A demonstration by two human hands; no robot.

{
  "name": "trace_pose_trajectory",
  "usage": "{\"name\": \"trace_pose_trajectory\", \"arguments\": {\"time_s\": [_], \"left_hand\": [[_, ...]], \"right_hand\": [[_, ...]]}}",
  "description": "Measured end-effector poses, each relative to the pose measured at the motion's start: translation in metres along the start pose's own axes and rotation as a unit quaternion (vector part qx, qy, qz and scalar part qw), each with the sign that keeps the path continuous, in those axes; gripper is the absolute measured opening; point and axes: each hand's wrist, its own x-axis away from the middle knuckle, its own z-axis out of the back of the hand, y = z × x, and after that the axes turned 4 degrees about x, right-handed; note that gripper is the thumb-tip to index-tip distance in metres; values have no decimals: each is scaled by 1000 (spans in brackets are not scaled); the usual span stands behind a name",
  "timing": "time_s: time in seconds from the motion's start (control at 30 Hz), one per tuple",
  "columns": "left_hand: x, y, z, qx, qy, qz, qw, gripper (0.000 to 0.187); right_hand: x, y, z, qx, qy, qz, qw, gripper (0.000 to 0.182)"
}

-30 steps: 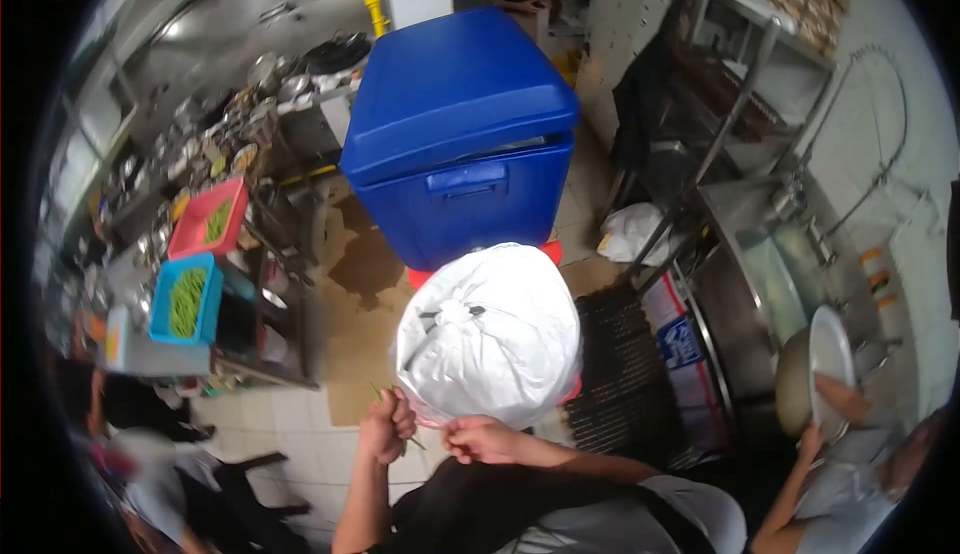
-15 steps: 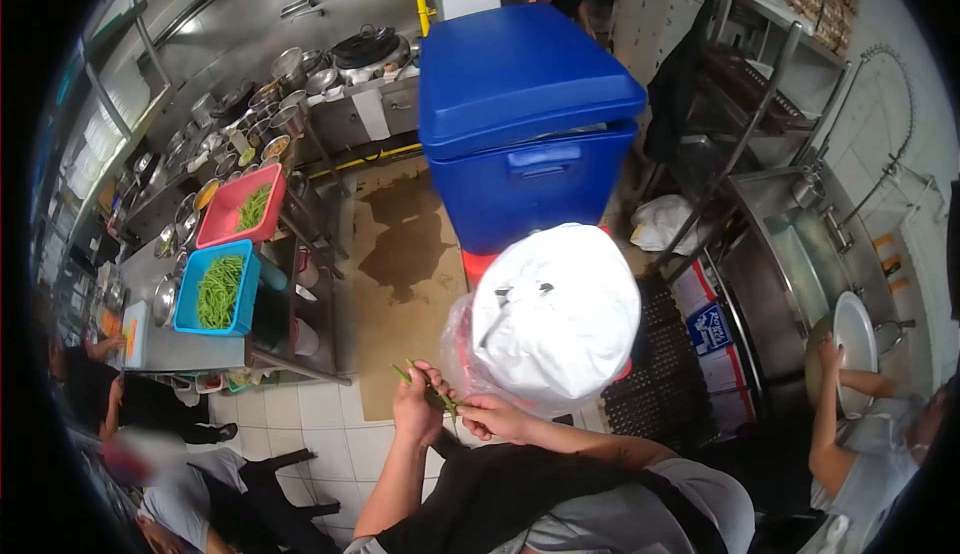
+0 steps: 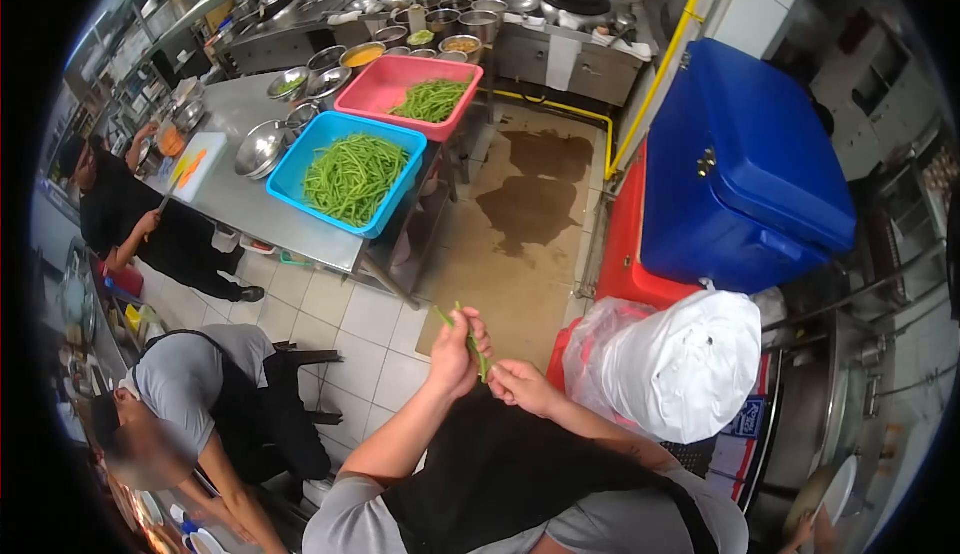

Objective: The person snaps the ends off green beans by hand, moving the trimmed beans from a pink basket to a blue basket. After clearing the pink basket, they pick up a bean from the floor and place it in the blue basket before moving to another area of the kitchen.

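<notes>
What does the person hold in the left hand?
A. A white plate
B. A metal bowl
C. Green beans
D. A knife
C. The left hand is closed around a few thin green beans, which stick out above the fingers, while the right hand pinches at their lower end.

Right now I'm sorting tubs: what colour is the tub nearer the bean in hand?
Blue tub, head view.
</notes>
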Motion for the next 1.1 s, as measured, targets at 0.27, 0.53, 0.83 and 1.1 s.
{"name": "trace_pose_trajectory", "arguments": {"time_s": [0.27,0.53,0.83,1.1], "left_hand": [[-77,15,-13,8,13,79,997,32],[-180,58,-21,-45,38,64,996,45],[-277,134,-51,-214,120,-107,964,35],[-400,250,-46,-537,201,-286,767,22]], "right_hand": [[-56,-38,40,-71,-13,-31,997,24],[-157,-25,227,-319,150,-83,932,14],[-310,-188,262,-310,193,-1,931,40],[-387,-336,233,-230,60,82,968,73]]}}
